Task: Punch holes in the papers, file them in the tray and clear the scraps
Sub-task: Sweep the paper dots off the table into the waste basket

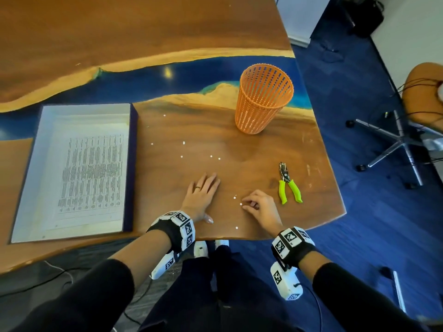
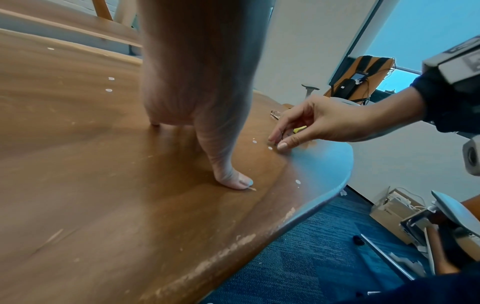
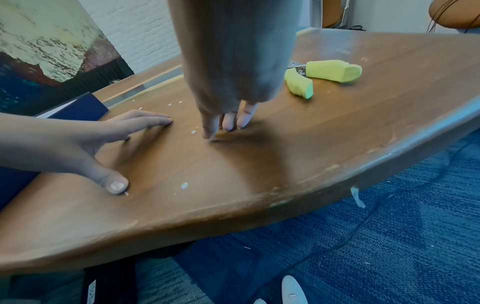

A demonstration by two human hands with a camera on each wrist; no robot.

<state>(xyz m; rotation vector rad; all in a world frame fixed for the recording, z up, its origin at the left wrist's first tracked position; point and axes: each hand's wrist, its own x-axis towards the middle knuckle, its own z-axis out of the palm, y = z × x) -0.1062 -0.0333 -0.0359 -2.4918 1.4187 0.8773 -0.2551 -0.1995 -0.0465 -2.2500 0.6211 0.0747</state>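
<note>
Printed papers (image 1: 91,173) lie in the white tray (image 1: 28,188) at the left. Small white paper scraps (image 1: 211,156) are scattered over the wooden table, with a few near the front edge (image 1: 236,227). My left hand (image 1: 203,195) lies flat on the table with straight fingers, its thumb (image 2: 233,181) pressed down. My right hand (image 1: 244,203) is arched, and its fingertips (image 3: 241,123) touch the wood beside two scraps (image 1: 241,204). I see nothing pinched between its thumb and index finger. The green-handled hole punch (image 1: 287,185) lies just right of that hand.
An orange mesh basket (image 1: 262,99) stands upright at the back right of the table. The table's curved front edge (image 3: 285,197) is close to both wrists. Beyond it are blue carpet, an office chair (image 1: 407,140) and cables.
</note>
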